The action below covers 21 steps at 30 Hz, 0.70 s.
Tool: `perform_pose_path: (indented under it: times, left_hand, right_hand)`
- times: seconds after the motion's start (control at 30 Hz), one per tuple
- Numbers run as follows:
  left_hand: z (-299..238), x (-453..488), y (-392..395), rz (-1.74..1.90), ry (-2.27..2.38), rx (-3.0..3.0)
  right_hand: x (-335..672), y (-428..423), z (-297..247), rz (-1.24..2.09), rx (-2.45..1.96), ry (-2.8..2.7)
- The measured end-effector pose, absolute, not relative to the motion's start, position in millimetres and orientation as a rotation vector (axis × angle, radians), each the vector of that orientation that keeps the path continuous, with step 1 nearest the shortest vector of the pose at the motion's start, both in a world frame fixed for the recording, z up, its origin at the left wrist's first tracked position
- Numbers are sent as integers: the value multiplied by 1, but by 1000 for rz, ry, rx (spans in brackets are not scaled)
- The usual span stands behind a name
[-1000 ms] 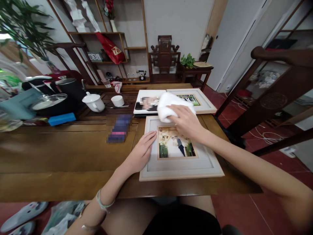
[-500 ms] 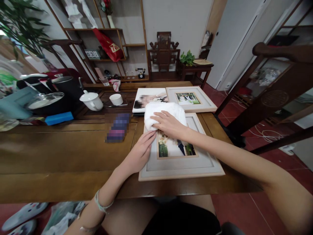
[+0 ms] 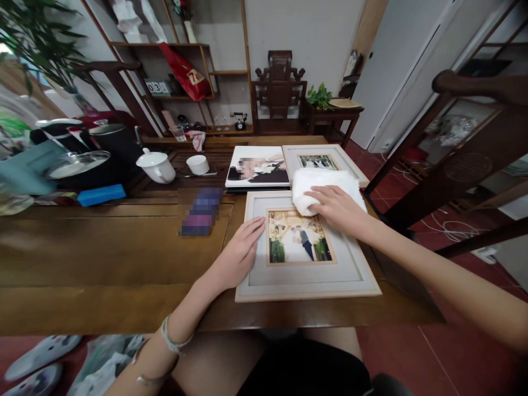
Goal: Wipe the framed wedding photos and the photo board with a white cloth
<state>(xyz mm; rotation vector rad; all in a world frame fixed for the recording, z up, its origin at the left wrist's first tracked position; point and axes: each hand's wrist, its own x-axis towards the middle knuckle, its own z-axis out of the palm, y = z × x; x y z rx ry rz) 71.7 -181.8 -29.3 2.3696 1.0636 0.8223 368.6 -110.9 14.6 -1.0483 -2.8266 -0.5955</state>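
Note:
A framed photo (image 3: 303, 283) with a pale mat and light wooden border lies flat near the table's front edge. My left hand (image 3: 239, 253) rests on its left border, fingers stretched out and holding nothing. A folded white towel (image 3: 330, 184) lies across the frame's upper right corner, covering part of the border. My right hand (image 3: 340, 209) is on the towel, thumb side gripping its near edge and fingers pressed over it. The towel also hides the lower part of a second framed photo (image 3: 350, 162) behind. Left of that one sits a white photo album (image 3: 264, 173).
On the wooden table (image 3: 124, 264) lie a blurred dark-blue item (image 3: 202, 212) and a blue block (image 3: 101, 194). Farther back stand a white lidded cup (image 3: 157, 166), a small white bowl (image 3: 198, 164) and a glass-lidded pan (image 3: 80, 168). A dark wooden chair (image 3: 466, 159) flanks the right side.
My right hand has slid the towel rightward across the top of the frame, uncovering the photo's upper part and the album. My left hand stays at the left border.

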Motion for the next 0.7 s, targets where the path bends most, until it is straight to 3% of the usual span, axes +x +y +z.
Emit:
perform_pose_path:
  times: [0.2,0.43,0.7]
  left_hand:
    - [-29,72,-182,804,1068,2380]
    - [-30,72,-181,803,1069,2376]
    - [-30,71,-181,796,1069,2386]
  right_hand:
    - [367,-142,26,-395,-1062,-2906]
    - [335,-238,48,87,-721,-3044]
    - [345,-217,14,-93,-886,-2890]
